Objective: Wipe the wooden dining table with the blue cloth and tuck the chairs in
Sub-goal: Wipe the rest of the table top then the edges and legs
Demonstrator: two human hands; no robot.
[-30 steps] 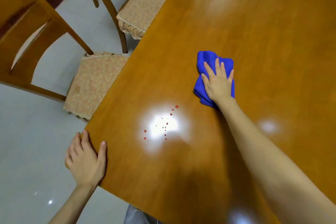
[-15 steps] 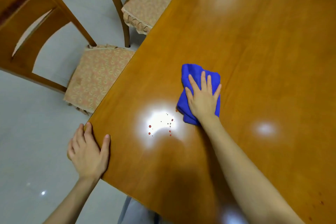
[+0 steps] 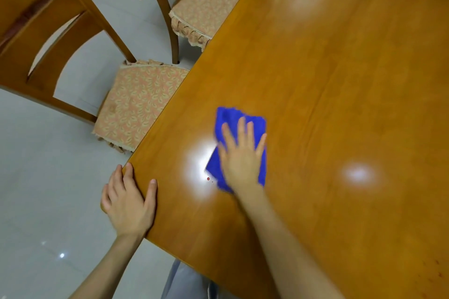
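The wooden dining table [image 3: 340, 85] fills the right of the view. A folded blue cloth [image 3: 230, 119] lies on it near the front left corner, pressed flat under my right hand [image 3: 243, 160], fingers spread over it. One or two small red spots [image 3: 208, 178] show at the cloth's lower left edge, beside a bright light glare. My left hand [image 3: 127, 204] rests on the table's corner edge, thumb on top. Two wooden chairs with patterned seat cushions stand along the table's left side: the near chair [image 3: 136, 102] and the far chair [image 3: 206, 5], both seats partly out from under the table.
Pale tiled floor [image 3: 41, 177] lies to the left. The near chair's tall curved backrest [image 3: 43, 39] stands out into that floor space. My legs show below the table's front edge.
My right hand has dragged the cloth toward me and leftward, onto the cluster of red spots, covering most of them. My left hand has stayed on the corner.
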